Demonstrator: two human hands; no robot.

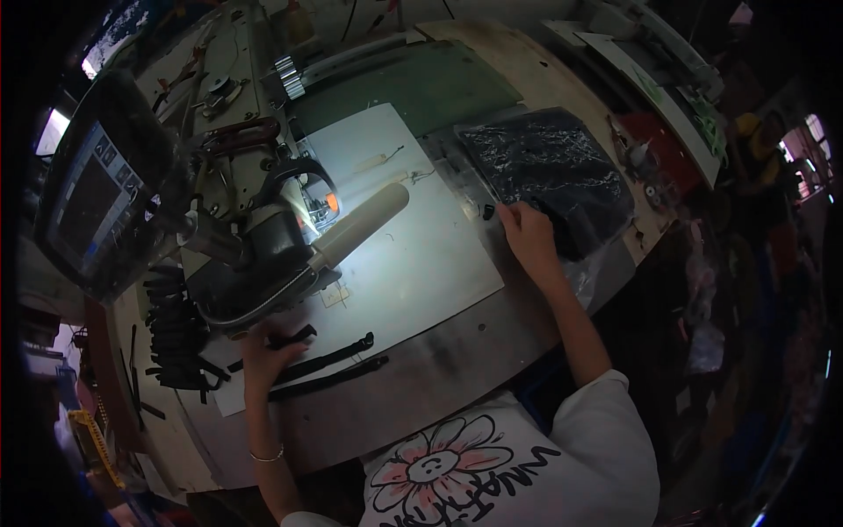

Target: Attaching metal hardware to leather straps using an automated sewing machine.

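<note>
- Can count two straps (326, 358) on the tabletop (457, 329), below-right of the left hand (266, 358), long axes slanting up rightward.
- Can see a dark strip (299, 335) at its fingers; cannot tell whether gripped.
- Can see the right hand (531, 237) bunched beside one black piece (488, 212); cannot tell if grasping.
- Can spot one clear bag (587, 279), black goods (544, 156) inside.

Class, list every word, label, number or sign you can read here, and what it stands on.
White shirt: dark lettering beside a flower print; I won't copy its wording.
Screen: any text is too small to read.
Plastic-wrapped black package: no readable text.
</note>
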